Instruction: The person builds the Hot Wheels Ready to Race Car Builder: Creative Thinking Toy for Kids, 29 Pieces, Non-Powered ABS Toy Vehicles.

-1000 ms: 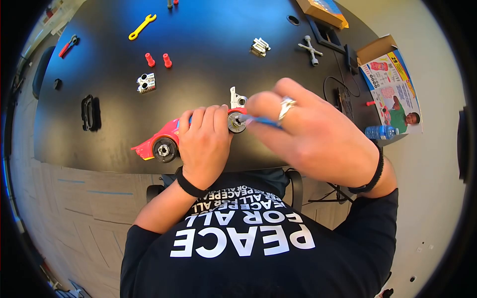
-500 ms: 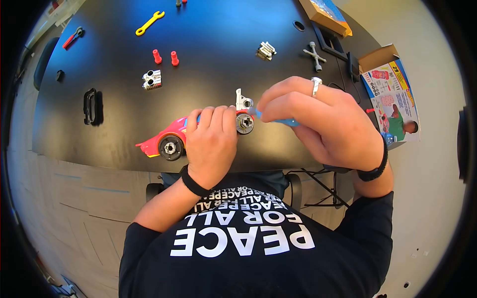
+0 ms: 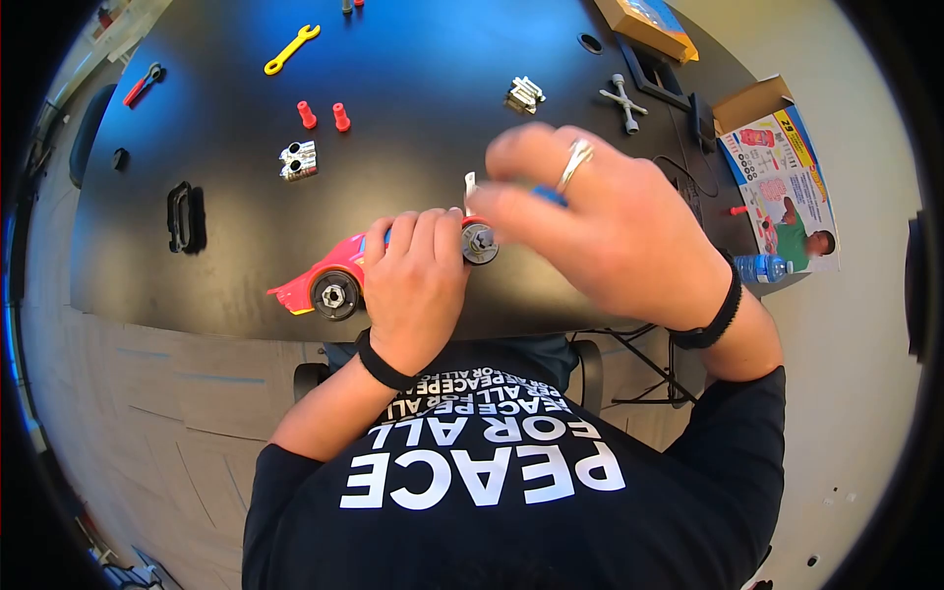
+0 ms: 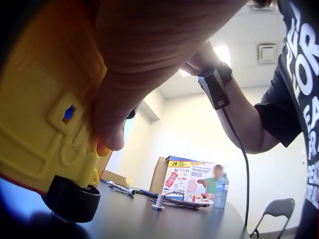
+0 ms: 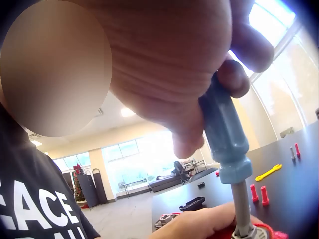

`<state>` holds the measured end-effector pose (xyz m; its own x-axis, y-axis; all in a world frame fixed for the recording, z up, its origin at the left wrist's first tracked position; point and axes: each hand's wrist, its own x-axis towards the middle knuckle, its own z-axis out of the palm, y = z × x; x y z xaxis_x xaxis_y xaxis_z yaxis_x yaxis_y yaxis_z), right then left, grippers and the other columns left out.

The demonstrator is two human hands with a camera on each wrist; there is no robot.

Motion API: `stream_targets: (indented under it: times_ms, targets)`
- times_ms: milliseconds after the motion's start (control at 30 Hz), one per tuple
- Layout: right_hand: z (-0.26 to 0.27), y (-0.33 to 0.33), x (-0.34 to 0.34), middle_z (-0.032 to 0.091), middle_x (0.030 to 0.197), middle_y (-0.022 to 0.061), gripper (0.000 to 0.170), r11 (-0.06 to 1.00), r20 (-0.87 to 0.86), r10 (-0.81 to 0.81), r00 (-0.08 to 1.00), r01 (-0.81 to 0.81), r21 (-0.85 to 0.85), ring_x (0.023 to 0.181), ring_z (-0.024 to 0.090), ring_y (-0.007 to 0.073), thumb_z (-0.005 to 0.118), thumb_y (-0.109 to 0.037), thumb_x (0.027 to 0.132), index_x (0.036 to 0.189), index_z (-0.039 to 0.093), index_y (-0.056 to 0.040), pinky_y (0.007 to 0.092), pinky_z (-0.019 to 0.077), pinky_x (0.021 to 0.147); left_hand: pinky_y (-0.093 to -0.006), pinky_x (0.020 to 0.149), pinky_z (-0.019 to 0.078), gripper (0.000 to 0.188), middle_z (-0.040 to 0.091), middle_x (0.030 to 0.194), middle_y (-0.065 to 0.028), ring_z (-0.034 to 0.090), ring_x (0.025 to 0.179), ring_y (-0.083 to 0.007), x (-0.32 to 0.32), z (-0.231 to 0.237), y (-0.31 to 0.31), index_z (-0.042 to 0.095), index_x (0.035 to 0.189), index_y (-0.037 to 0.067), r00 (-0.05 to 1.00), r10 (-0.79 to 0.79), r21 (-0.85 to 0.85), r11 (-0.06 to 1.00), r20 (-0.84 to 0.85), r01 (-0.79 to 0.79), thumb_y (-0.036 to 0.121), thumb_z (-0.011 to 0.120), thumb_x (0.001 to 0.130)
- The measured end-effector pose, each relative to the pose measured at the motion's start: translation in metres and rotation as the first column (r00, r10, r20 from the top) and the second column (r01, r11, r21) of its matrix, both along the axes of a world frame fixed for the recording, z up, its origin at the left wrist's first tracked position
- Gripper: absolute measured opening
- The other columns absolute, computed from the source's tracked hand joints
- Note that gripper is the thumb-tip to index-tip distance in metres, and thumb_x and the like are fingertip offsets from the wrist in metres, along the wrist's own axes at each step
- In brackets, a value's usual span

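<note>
My left hand grips a red toy car from above, fingers over its middle. Its yellow underside shows in the left wrist view. Between the fingers and thumb of my right hand is a blue toy screwdriver. The grey shaft points down into the hub of the car's right-hand wheel. A black-tyred wheel with a silver centre shows at the other end. Just behind the car, a silver plastic piece is partly hidden by my right hand.
Behind the car lie a silver engine piece, red pegs, a yellow wrench and silver pipes. A black frame piece lies left. Rightward are a grey cross wrench, a box and a water bottle.
My right hand drew back rightward and rolled half a second ago, then came back over the right-hand wheel with the screwdriver, now blurred. My left hand keeps its grip on the car.
</note>
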<state>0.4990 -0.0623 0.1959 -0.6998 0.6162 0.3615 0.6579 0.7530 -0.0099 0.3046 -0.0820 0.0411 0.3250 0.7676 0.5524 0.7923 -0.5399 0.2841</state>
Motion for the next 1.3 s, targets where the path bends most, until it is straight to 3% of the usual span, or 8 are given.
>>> stream_targets:
  times_ms: [233, 300, 400, 733, 933, 1067, 1200, 1300]
  targets:
    - [0.018, -0.017, -0.007, 0.061, 0.113, 0.0062, 0.034, 0.985, 0.294, 0.106, 0.95, -0.059, -0.162, 0.09, 0.065, 0.0252, 0.085, -0.021, 0.086, 0.113, 0.068, -0.0087, 0.0359, 0.0584, 0.062, -0.0459, 0.103, 0.0487, 0.043, 0.072, 0.115, -0.005, 0.068, 0.109, -0.0248, 0.001, -0.004, 0.001, 0.07, 0.122, 0.005, 1.0, -0.001, 0.026, 1.0, -0.02, 0.002, 0.017, 0.083, 0.083]
    - [0.019, -0.018, -0.014, 0.059, 0.111, 0.0062, 0.03, 0.958, 0.47, -0.161, 0.868, 0.253, -0.138, 0.09, 0.066, 0.0242, 0.08, -0.019, 0.089, 0.114, 0.066, -0.0084, 0.0359, 0.057, 0.06, -0.0459, 0.103, 0.049, 0.044, 0.073, 0.114, -0.0052, 0.068, 0.109, -0.0248, 0.002, -0.002, -0.001, 0.07, 0.123, 0.005, 1.0, 0.01, 0.012, 1.0, -0.015, -0.009, 0.017, 0.083, 0.083]
    - [0.013, -0.014, -0.011, 0.06, 0.102, 0.0049, 0.028, 0.993, 0.256, -0.102, 0.961, 0.113, -0.026, 0.084, 0.067, 0.0234, 0.077, -0.023, 0.092, 0.113, 0.066, -0.0087, 0.0359, 0.0537, 0.057, -0.0458, 0.103, 0.0492, 0.044, 0.073, 0.114, -0.0055, 0.068, 0.109, -0.0247, 0.0, 0.001, -0.001, 0.07, 0.123, 0.005, 1.0, 0.004, -0.018, 1.0, -0.011, -0.005, 0.017, 0.084, 0.083]
    - [0.012, -0.018, -0.013, 0.059, 0.084, 0.0028, 0.03, 0.998, 0.358, -0.054, 0.932, 0.06, -0.006, 0.076, 0.065, 0.0228, 0.08, -0.031, 0.091, 0.105, 0.066, -0.0087, 0.0349, 0.0512, 0.056, -0.0459, 0.103, 0.0494, 0.042, 0.073, 0.115, -0.0062, 0.069, 0.11, -0.0248, 0.001, -0.003, -0.001, 0.071, 0.122, 0.005, 1.0, 0.015, -0.013, 1.0, -0.008, -0.015, 0.017, 0.083, 0.083]
    - [0.011, -0.017, -0.012, 0.064, 0.098, 0.0062, 0.033, 0.967, 0.472, -0.16, 0.867, 0.234, -0.101, 0.08, 0.067, 0.023, 0.082, -0.031, 0.089, 0.107, 0.068, -0.0083, 0.0358, 0.0551, 0.059, -0.0459, 0.103, 0.0493, 0.041, 0.073, 0.115, -0.0059, 0.068, 0.11, -0.0245, 0.003, -0.005, 0.0, 0.071, 0.121, 0.005, 1.0, 0.008, 0.041, 0.999, 0.007, -0.008, 0.017, 0.082, 0.084]
    - [0.01, -0.028, -0.016, 0.064, 0.098, 0.0084, 0.035, 0.999, 0.402, -0.034, 0.915, 0.045, -0.018, 0.081, 0.069, 0.0249, 0.081, -0.033, 0.091, 0.108, 0.066, -0.0056, 0.0381, 0.0546, 0.057, -0.046, 0.103, 0.0493, 0.04, 0.073, 0.115, -0.0056, 0.068, 0.11, -0.0246, 0.001, -0.005, 0.001, 0.071, 0.122, 0.005, 1.0, 0.003, 0.02, 1.0, 0.007, -0.004, 0.016, 0.081, 0.085]
    - [0.013, -0.021, -0.013, 0.064, 0.099, 0.0062, 0.021, 0.961, 0.467, -0.154, 0.871, 0.242, -0.134, 0.08, 0.066, 0.0231, 0.076, -0.019, 0.087, 0.102, 0.067, -0.007, 0.0353, 0.0542, 0.054, -0.046, 0.103, 0.0493, 0.039, 0.073, 0.114, -0.0057, 0.068, 0.109, -0.0247, 0.003, -0.003, -0.001, 0.071, 0.121, 0.005, 1.0, 0.005, 0.024, 1.0, 0.01, -0.005, 0.016, 0.08, 0.085]
    - [0.01, -0.026, -0.014, 0.065, 0.1, 0.0071, 0.023, 0.993, 0.355, -0.083, 0.931, 0.109, -0.053, 0.079, 0.067, 0.0236, 0.077, -0.026, 0.091, 0.098, 0.066, -0.0074, 0.0375, 0.0537, 0.054, -0.0463, 0.103, 0.0495, 0.038, 0.073, 0.114, -0.0058, 0.068, 0.109, -0.0247, 0.003, -0.008, 0.001, 0.072, 0.12, 0.005, 1.0, 0.007, 0.045, 0.999, 0.019, -0.008, 0.016, 0.08, 0.085]
